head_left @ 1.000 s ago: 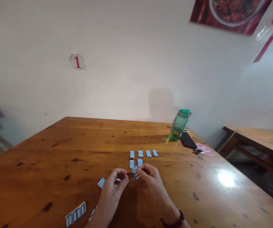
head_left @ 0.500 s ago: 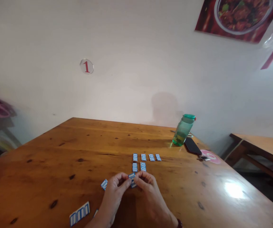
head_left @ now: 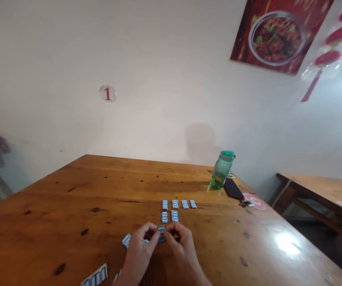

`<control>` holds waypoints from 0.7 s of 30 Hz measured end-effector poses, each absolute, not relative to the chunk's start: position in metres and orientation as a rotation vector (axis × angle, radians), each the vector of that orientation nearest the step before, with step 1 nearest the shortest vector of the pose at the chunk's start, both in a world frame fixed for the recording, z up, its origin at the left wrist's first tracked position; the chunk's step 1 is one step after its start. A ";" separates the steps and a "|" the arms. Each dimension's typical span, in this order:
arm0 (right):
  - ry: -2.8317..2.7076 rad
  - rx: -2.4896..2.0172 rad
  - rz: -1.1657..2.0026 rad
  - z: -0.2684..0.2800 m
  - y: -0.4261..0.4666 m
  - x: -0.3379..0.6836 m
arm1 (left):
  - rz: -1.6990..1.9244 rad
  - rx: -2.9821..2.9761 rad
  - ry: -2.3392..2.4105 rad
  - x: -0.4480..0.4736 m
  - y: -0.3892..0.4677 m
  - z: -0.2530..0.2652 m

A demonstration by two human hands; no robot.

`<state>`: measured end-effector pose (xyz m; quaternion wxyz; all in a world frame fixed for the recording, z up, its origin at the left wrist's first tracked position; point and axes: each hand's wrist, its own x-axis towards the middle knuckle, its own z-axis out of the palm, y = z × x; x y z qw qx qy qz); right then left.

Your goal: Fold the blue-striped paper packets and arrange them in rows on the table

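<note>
My left hand (head_left: pixel 140 248) and my right hand (head_left: pixel 181 246) pinch a small strip of blue-bordered white labels (head_left: pixel 160 228) between thumbs and fingers, just above the table. Beyond them lie similar label pieces in two rows: several in the back row (head_left: pixel 175 204) and two in the front row (head_left: pixel 164 217). Partly behind my left hand, another label piece (head_left: pixel 126 240) rests on the wood. A larger label strip (head_left: pixel 96 276) lies at the bottom left, cut off by the picture's edge. A further piece (head_left: pixel 115 277) shows beside my left wrist, mostly hidden.
On the wooden table (head_left: pixel 105 194), a green water bottle (head_left: pixel 222 170) stands at the back right. Beside it lie a black phone (head_left: pixel 233 189), keys (head_left: pixel 246 203) and a pink round disc (head_left: pixel 256 201). A second table (head_left: pixel 322 186) stands to the right; a wall (head_left: pixel 159 79) rises behind.
The view has tilted up and shifted slightly right, so the table items sit lower and further left in the picture. Both hands keep pinching the label strip, which now looks more level.
</note>
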<state>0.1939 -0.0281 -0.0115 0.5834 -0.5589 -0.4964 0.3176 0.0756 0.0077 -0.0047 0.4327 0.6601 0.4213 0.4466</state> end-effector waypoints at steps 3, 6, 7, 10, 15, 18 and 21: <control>-1.144 -1.296 0.752 -0.010 -0.025 0.195 | 1.100 1.711 1.019 0.076 0.007 -0.004; -1.115 -1.336 0.789 -0.001 -0.019 0.209 | 1.093 1.747 0.969 0.074 0.009 -0.004; -1.075 -1.381 0.826 0.003 -0.017 0.218 | 1.116 1.743 0.964 0.072 0.011 -0.004; -0.952 -1.511 0.815 0.011 -0.012 0.253 | 1.248 1.692 0.997 0.064 0.021 -0.005; -0.876 -1.701 0.762 0.000 -0.007 0.294 | 1.426 1.584 1.049 0.048 0.039 -0.006; -0.877 -1.813 0.758 -0.014 0.001 0.296 | 1.479 1.552 1.036 0.044 0.043 -0.005; -0.900 -1.881 0.726 -0.025 0.015 0.291 | 1.504 1.538 1.034 0.043 0.044 -0.003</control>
